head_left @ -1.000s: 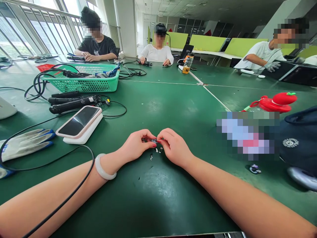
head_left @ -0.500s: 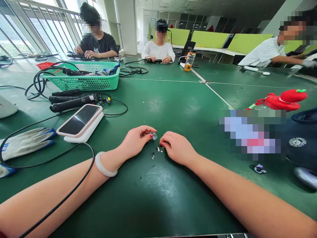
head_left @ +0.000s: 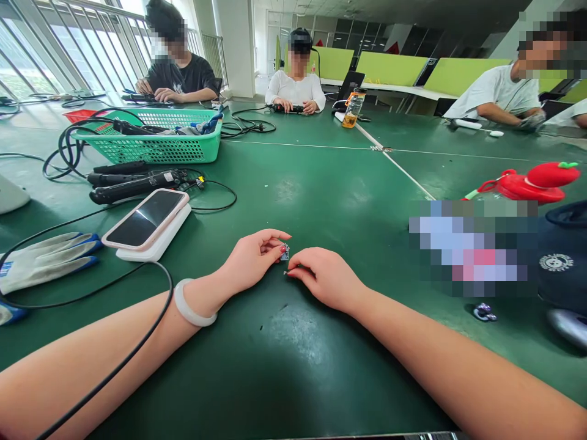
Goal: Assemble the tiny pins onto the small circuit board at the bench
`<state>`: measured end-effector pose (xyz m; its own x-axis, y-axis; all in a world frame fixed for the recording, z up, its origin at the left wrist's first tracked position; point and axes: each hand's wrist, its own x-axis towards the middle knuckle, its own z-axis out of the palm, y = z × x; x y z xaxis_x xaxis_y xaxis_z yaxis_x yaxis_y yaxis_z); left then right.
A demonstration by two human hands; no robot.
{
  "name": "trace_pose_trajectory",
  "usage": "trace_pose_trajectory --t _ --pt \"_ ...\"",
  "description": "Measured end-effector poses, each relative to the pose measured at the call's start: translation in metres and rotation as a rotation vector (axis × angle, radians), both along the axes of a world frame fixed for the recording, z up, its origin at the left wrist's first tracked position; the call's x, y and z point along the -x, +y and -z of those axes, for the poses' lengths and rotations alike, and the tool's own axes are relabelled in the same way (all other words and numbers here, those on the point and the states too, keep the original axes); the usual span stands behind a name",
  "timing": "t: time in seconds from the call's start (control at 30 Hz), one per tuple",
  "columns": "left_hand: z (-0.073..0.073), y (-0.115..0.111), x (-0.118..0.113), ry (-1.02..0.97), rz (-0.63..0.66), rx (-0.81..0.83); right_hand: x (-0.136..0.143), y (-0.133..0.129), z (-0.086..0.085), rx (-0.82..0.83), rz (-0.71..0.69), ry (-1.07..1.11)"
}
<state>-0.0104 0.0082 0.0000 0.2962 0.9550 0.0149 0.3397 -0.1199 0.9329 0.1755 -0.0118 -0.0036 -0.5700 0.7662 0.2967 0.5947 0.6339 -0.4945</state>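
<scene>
Near the middle of the green table (head_left: 275, 373), my left hand (head_left: 254, 260) pinches a small blue-grey part (head_left: 285, 252) between thumb and fingers. Just right of it is my right hand (head_left: 328, 278), its thumb and forefinger close around a tiny light piece (head_left: 285, 273) at their tips. The two hands are near each other but apart. The fine shape of both parts is too small to tell. Any other small pieces under my right hand are hidden.
To the left lie a phone (head_left: 147, 220) on a white box, gloves (head_left: 50, 260), black handles (head_left: 135, 183) and a cable crossing my left forearm. Farther back stands a green basket (head_left: 160, 143). A dark bag (head_left: 562, 244) and red-topped bottle (head_left: 527, 186) are at right. People sit beyond.
My right hand has moved left and now has a tiny piece at its fingertips. The small loose pieces between the hands no longer show. The part in my left hand has turned.
</scene>
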Motion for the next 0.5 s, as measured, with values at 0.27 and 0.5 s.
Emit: trace_pose_trajectory --t 0.27,0.5 --pt "-0.0028 -0.0034 0.0015 0.004 0.038 0.022 -0.0046 0.0044 -0.0004 0.066 0.244 0.259" --pt "-0.0043 -0.0047 -0.0009 -0.020 0.053 0.026 -0.0027 0.0042 -0.0001 0.129 0.276 0.318"
